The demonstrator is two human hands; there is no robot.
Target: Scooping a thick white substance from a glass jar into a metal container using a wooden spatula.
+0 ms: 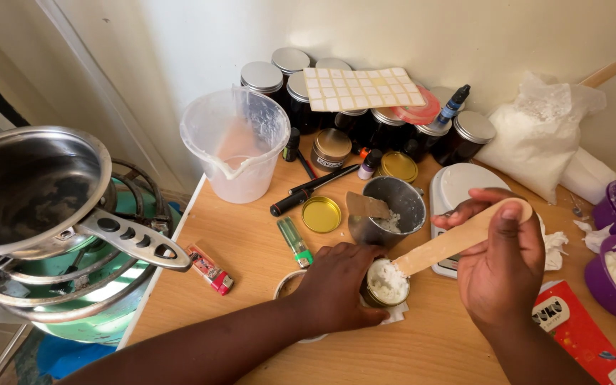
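left hand on worktop, wrapped round small tin; lighter just behind it; matchbox to its left | right hand right of tin; wooden stick from it into tin; metal cup behind tin; scale behind right hand

A small round tin stood upright on the wooden tabletop, heaped with white flakes. A flat, pale wooden stick slanted down from upper right, its lower end touching the flakes at the tin's rim.
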